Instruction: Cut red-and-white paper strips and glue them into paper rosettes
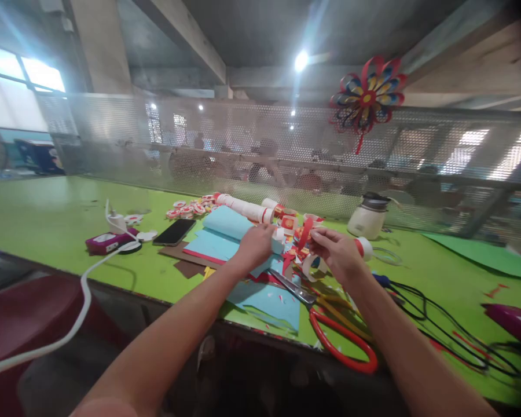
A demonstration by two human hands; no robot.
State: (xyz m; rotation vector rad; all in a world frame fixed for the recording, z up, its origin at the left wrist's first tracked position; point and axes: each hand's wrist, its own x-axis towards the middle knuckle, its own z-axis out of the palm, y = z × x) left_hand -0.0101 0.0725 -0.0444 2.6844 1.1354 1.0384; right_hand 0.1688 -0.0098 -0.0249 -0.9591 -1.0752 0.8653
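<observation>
Behind the scissors (295, 289), the right hand (336, 250) pinches one red paper strip (304, 231), the left hand (255, 246) hides its grip, and most paper bits (190, 209) look not yet joined.

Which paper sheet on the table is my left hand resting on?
The light blue paper sheet, under your left hand; the dark brown sheet and green sheet lie clear of it.

Both bare forearms reach from the near edge toward the far middle, converging. The left hand (255, 246) lies knuckles-up, its fingers curled closed. The right hand (336, 252) sits just right of it, thumb and fingers (320, 234) pinched together, the 2 hands close but apart.
</observation>
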